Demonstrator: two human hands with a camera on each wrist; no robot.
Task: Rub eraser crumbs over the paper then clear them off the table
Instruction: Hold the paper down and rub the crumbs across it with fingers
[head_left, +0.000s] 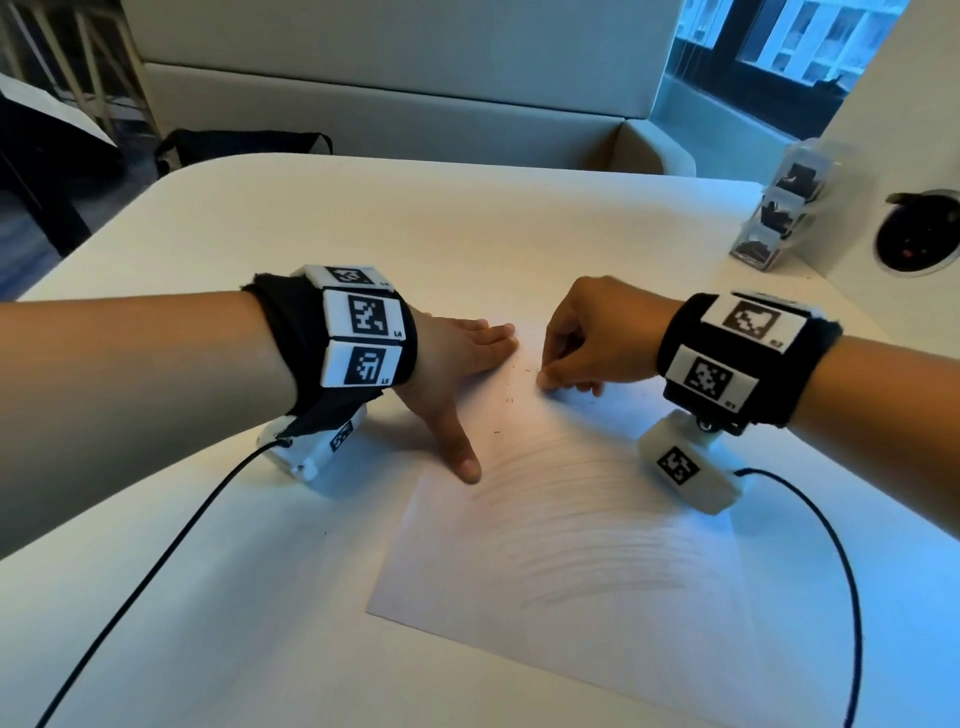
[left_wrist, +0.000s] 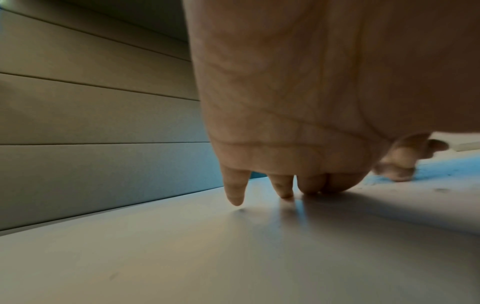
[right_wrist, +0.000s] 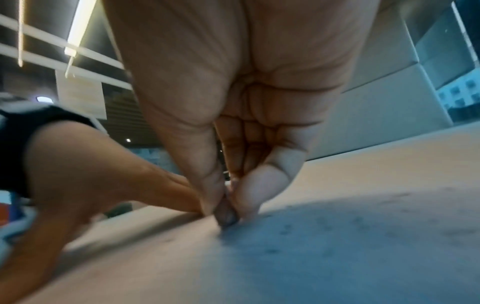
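The right hand has its thumb and fingers bunched together, pinching a small grey eraser whose tip presses on the paper. Only the lower end of the eraser shows in the right wrist view, blurred; from the head view it is hidden under the fingers. The left hand lies flat with fingers straight and thumb spread toward 6 o'clock, pressing the paper's 10 o'clock corner; it holds nothing. In the left wrist view its palm fills most of the picture and only the fingertips touching the surface can be made out.

Eraser crumbs, tiny dark specks, lie scattered on the paper between the two hands and a little toward 6 o'clock; they are too small to count. Faint curved pencil strokes cross the sheet's middle. The paper lies on the white counter, its 3 o'clock side partly covered by the right wrist's camera.

Black cables trail off the lower edge. At 2 o'clock stands a clear plastic holder with dark contents that cannot be made out, beside a round socket cut off by the frame.
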